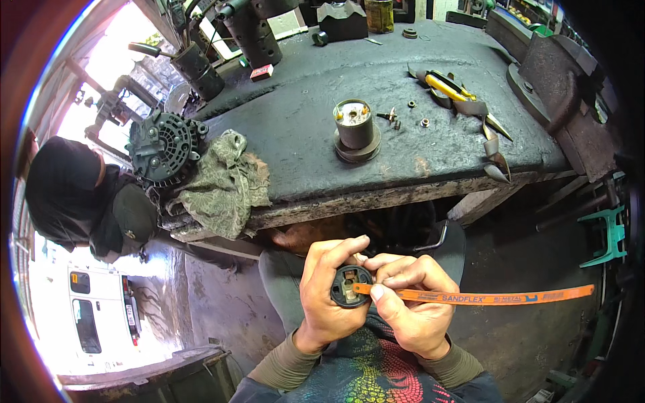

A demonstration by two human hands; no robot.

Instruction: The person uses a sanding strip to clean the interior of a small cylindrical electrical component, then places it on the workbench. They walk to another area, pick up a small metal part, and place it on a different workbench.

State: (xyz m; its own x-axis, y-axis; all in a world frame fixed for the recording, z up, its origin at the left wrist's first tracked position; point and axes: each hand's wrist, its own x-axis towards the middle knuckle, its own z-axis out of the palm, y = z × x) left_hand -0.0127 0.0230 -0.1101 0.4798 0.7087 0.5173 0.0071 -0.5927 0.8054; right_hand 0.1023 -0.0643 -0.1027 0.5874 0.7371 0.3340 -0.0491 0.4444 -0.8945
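My left hand (328, 295) is wrapped round a small black round part (335, 293) with brass-coloured metal inside its opening; it looks like a motor end cap. My right hand (418, 302) pinches an orange hacksaw blade (484, 297) close to one end. That end of the blade lies over the opening of the round part, and the rest points out to the right. Both hands are in front of my body, below the bench edge, with their fingertips close together. Whether the blade touches the metal inside is too small to tell.
On the dark workbench (295, 151) stand a metal cylinder (355, 127), small loose fittings (396, 121) and yellow-handled pliers (447, 87). An alternator (163, 148) and a rag (225, 185) lie at the left, a vise (554, 87) at the right. Another person (74, 195) is at the far left.
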